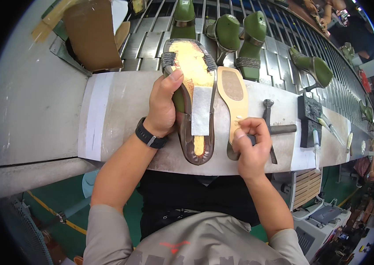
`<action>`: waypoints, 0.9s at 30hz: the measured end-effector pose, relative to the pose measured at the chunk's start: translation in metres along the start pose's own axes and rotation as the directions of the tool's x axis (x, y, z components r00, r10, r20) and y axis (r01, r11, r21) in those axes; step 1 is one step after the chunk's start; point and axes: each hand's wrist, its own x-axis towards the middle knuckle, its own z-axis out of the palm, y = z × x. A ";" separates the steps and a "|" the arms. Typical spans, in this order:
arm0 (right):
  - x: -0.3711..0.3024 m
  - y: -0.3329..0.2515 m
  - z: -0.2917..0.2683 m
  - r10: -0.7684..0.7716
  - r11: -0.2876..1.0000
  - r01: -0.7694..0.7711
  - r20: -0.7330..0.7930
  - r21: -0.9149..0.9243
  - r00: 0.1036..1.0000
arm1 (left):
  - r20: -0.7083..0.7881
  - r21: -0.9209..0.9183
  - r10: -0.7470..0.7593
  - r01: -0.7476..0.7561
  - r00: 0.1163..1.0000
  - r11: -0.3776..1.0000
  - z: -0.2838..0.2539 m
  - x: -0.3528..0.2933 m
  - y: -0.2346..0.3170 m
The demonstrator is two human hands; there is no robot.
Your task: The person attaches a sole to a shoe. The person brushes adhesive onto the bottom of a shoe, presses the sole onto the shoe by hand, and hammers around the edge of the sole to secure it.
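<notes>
1. Shoe (191, 88) on its green last lies sole-up across the counter (120, 110), toe toward me; its yellow bottom carries a white strip (201, 110) laid across the middle.
2. My left hand (164, 104) wraps the shoe's left side, thumb pressed on the yellow bottom near the heel end; a black watch (150, 134) sits on that wrist.
3. Just right of the shoe lies a tan sole (234, 104) with a grey patch at its far end.
4. My right hand (251, 143) is curled, fingertips pinching the sole's near edge.
5. A hammer (270, 128) rests behind that hand.
6. More green lasts (229, 33) stand on the conveyor beyond.
</notes>
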 end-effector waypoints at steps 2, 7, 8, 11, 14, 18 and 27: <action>-0.008 0.007 -0.006 -0.320 0.896 0.304 0.005 -0.323 0.947 | 0.015 -0.019 0.085 -0.085 0.996 0.996 0.007 -0.005 0.003; -0.072 -0.001 -0.035 -0.038 0.999 0.036 -0.104 -0.022 0.994 | 0.059 0.188 0.273 -0.280 0.960 0.941 0.006 -0.018 0.003; -0.097 -0.005 -0.046 0.026 0.995 -0.015 -0.110 0.098 0.994 | 0.047 0.201 0.272 -0.276 0.961 0.940 0.003 -0.024 0.006; -0.151 -0.009 -0.067 0.107 0.896 -0.078 -0.041 0.436 0.993 | 0.098 0.159 0.403 -0.415 0.910 0.896 0.028 -0.046 0.013; -0.169 -0.003 -0.067 0.391 0.737 -0.356 0.068 0.574 0.918 | 0.150 0.150 0.369 -0.390 0.917 0.908 0.035 -0.063 0.018; -0.142 -0.002 -0.052 0.497 0.725 -0.529 0.197 0.440 0.845 | 0.193 0.022 0.311 -0.321 0.931 0.947 0.055 -0.064 0.059; -0.099 -0.087 -0.012 -0.148 0.901 0.005 0.297 0.434 0.943 | 0.131 0.074 0.168 -0.178 0.977 0.981 0.088 -0.092 0.097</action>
